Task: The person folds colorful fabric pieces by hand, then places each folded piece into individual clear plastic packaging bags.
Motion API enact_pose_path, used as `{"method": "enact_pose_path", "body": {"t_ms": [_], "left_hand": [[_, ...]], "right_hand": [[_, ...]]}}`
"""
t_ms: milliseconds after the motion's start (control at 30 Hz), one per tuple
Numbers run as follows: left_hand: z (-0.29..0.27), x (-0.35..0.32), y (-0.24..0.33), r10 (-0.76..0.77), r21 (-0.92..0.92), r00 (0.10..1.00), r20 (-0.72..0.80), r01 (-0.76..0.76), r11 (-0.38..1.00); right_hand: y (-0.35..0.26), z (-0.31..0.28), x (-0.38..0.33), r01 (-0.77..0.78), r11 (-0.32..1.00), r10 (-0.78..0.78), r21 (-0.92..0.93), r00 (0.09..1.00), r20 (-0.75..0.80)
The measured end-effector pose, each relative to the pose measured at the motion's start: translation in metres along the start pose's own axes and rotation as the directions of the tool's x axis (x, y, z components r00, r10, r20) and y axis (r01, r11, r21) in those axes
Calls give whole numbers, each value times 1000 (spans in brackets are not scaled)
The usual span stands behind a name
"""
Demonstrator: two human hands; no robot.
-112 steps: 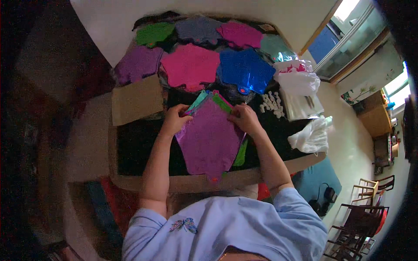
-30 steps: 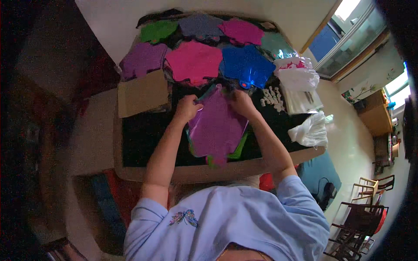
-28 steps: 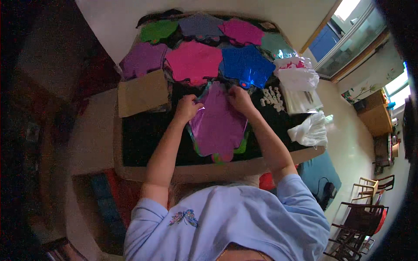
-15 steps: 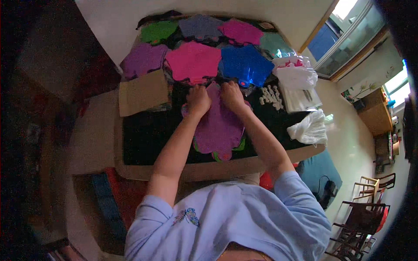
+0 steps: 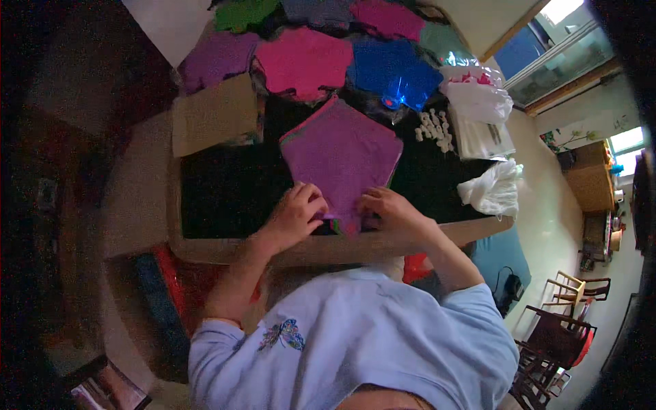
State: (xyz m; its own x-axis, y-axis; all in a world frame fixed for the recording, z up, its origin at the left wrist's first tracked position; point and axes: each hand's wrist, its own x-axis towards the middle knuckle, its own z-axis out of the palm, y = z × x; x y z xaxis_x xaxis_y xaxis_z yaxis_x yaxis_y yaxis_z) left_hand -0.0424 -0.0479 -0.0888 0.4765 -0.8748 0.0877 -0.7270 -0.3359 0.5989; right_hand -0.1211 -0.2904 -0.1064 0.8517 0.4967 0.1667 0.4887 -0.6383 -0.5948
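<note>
Purple foil balloon, flat and star-shaped, lies on the black table mat, its lower tip at the near edge. Left hand, fingers curled, presses that tip's left side; right hand pinches its right side. White plastic bags sit far right.

Counted on the table: seven coloured foil shapes, namely two purple, two pink, one blue, one green, one grey-violet. One cardboard piece. Two hands.
</note>
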Motion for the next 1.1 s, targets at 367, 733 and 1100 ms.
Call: {"method": "enact_pose_path", "body": {"t_ms": [367,733,1100], "left_hand": [[20,-1,-6,122,170,981,-149,-96,981],[20,2,2,50,162,985,-166,-22,987],[15,6,-11,54,-9,964,-261,-58,998]], "right_hand": [[42,-22,-17,-624,661,738,417,640,-213],[27,-12,13,-231,304,676,924,736,-38],[23,-26,-12,-526,752,651,397,684,-328]]}}
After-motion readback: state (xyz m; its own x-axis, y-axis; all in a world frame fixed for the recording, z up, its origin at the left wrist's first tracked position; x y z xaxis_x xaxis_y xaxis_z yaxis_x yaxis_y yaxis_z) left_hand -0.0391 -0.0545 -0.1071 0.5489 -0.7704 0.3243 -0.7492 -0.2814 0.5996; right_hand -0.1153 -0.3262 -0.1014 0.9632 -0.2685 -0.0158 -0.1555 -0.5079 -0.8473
